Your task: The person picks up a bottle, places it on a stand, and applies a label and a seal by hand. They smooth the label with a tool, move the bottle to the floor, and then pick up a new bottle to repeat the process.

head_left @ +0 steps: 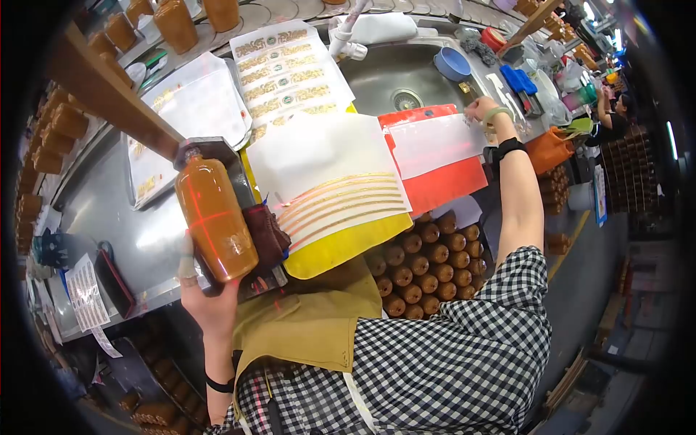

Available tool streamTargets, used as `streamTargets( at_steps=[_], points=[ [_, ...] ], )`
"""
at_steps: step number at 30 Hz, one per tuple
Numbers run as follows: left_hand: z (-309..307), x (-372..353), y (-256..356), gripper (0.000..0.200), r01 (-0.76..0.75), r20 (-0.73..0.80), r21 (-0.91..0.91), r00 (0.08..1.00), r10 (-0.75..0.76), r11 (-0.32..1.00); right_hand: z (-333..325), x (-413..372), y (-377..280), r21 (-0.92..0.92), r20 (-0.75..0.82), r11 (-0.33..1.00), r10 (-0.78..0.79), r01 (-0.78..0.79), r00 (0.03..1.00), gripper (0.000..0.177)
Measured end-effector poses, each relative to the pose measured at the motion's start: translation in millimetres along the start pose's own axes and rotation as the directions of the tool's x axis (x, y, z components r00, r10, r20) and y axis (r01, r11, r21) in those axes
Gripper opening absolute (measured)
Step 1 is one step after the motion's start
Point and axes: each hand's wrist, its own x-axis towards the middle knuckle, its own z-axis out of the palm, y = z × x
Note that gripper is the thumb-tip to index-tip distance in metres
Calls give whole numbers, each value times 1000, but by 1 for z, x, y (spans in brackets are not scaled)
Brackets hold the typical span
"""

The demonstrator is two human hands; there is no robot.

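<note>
My left hand [209,301] is wrapped round the base of a glossy brown bottle [214,217], whose neck rests in a dark holder [210,151] with red laser lines across its body. My right hand [481,110] is closed, fingertips pressed together at the upper right corner of a white sheet [438,145] on a red folder [453,187]; what it pinches is too small to make out. Between the hands, a white sheet with curved gold strips [341,203] lies on a yellow folder [348,246]. A dark cloth [267,235] sits beside the bottle.
Behind the folders are a sink [377,76] with a blue bowl [452,64], a tap [348,45] and printed label sheets [286,69]. A wooden post [116,90] slants at left. Stacked brown bottles [428,268] stand below the edge. Another person [616,112] is at far right.
</note>
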Motion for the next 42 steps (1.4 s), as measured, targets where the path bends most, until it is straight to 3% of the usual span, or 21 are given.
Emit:
streamTargets(
  at_steps=[2, 3, 6, 8, 10, 12, 14, 15, 16, 18, 19, 21, 24, 26, 30, 32, 33, 35, 38, 40, 42],
  points=[
    [3, 1, 4, 87, 20, -43, -100, 999, -25, 995, -5, -7, -5, -313, 130, 948, -19, 59, 991, 40],
    [6, 1, 7, 87, 22, -49, -99, 998, -27, 995, -3, -8, -11, -315, 129, 947, -24, 64, 991, 40],
    [9, 2, 10, 85, 201, -6, -297, 977, -212, 934, 6, -31, -72, -181, -438, 981, -21, -66, 899, 19],
    [6, 2, 9, 86, 199, 33, -270, 980, -197, 942, 7, -40, -112, -138, -433, 986, -142, 90, 890, 16],
    [6, 2, 7, 86, 158, -8, -243, 986, -165, 957, 13, -33, -149, -55, -250, 872, -484, 487, 838, 27],
    [3, 2, 6, 89, -37, -77, -123, 997, 27, 992, 29, -34, -188, 125, -35, 851, -511, 511, 859, 29],
    [-10, 1, 3, 95, -20, -18, -157, 1000, 17, 987, 49, -31, -217, 122, 89, 856, -513, 502, 854, 32],
    [-12, 1, 3, 100, -2, -43, -177, 999, -5, 984, 58, -29, -227, -92, 103, 895, -427, 436, 898, 33],
    [-15, -1, 3, 104, 20, -71, -193, 997, -34, 981, 70, -30, -238, -304, 98, 881, -349, 362, 932, 34],
    [-29, 0, -2, 115, 59, -12, -232, 998, -64, 971, 76, -42, -253, -345, -69, 898, -313, 272, 947, 31],
    [-26, 1, -9, 121, 115, 50, -369, 993, -103, 922, 74, -56, -260, -326, -157, 895, -368, 304, 916, 27],
    [-19, 3, -17, 111, 28, 12, -341, 1000, -25, 940, 64, -89, -276, -309, -229, 884, -428, 352, 874, 24],
    [-7, 9, -27, 105, 30, 25, -335, 999, -22, 942, 51, -159, -308, -135, -380, 710, -682, 692, 625, 8],
    [-5, 11, -30, 103, 31, 31, -329, 999, -22, 944, 50, -200, -328, -69, -406, 560, -772, 826, 489, 10],
    [-5, 14, -31, 107, 50, 81, -355, 996, -23, 933, 41, -294, -370, 204, -342, 306, -868, 930, 361, 11],
    [-7, 16, -25, 109, 94, 131, -388, 990, -46, 917, 38, -332, -384, 473, -226, 263, -886, 841, 404, 12],
    [-12, 20, -19, 111, 118, 175, -439, 984, -45, 891, 42, -337, -392, 471, -226, 265, -886, 841, 406, 12],
    [-16, 26, -15, 113, 143, 217, -491, 975, -39, 859, 52, -342, -403, 341, -244, 137, -943, 930, 228, 17],
    [-12, 46, -16, 103, 77, 200, -548, 979, 40, 833, 68, -332, -413, 318, -225, 192, -936, 928, 271, 22],
    [-5, 54, -9, 85, 320, 258, -762, 947, -190, 563, 70, -331, -415, 324, -189, 206, -942, 923, 277, 26],
    [-6, 62, -5, 77, 390, 332, -757, 921, -206, 524, 74, -335, -417, 225, -269, 260, -910, 939, 316, 27]
  ],
)
